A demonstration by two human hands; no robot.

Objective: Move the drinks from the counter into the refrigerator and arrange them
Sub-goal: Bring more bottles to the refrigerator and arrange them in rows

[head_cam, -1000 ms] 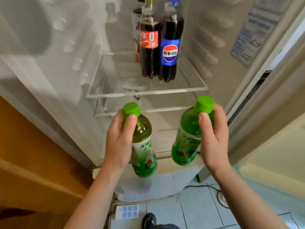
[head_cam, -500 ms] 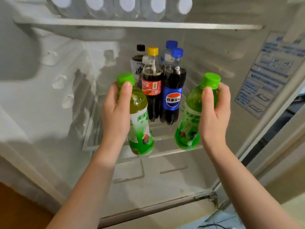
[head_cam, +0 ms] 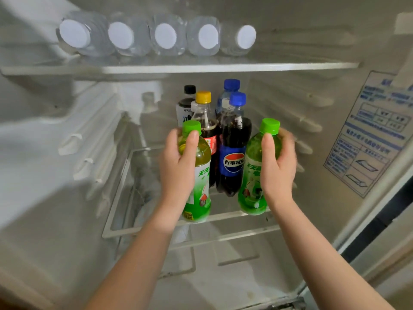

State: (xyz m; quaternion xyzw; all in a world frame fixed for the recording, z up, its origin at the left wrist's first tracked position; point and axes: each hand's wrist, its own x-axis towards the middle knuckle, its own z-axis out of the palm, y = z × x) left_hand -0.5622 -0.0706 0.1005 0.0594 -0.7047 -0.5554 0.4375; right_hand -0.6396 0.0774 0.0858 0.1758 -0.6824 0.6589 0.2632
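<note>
Two green bottles: both are inside the open refrigerator (head_cam: 67, 135), at the front rim of the glass shelf (head_cam: 154, 228).
Left side: the left hand (head_cam: 178, 168) is wrapped round the shoulder of the left green bottle (head_cam: 200, 184), thumb up near the cap; the bottle is close to upright.
Middle: between the two stand the cola bottle (head_cam: 206, 124) and the Pepsi bottle (head_cam: 233, 159), touching each other, with a black-capped bottle (head_cam: 188, 101) and a blue-capped bottle (head_cam: 230, 89) behind.
Right side: the right hand (head_cam: 278, 168) clasps the right green bottle (head_cam: 252, 184) the same way; its cap leans a little to the right.
Just changed: a second ago both bottles hung low in front of the fridge, under this shelf, with floor tiles showing. Now they are up at shelf level, flanking the cola pair.
Meaning: I judge the carry finished and the set-down the step in hand.
Hard to make out: from my end I cannot tell whether either base already rests on the glass, since both overlap the front rim. The fingers of each hand are hidden behind its bottle or blurred. The water bottles (head_cam: 165, 38) on the upper shelf (head_cam: 290, 66) show only their caps. The wall sticker (head_cam: 366, 139) is unreadable.
</note>
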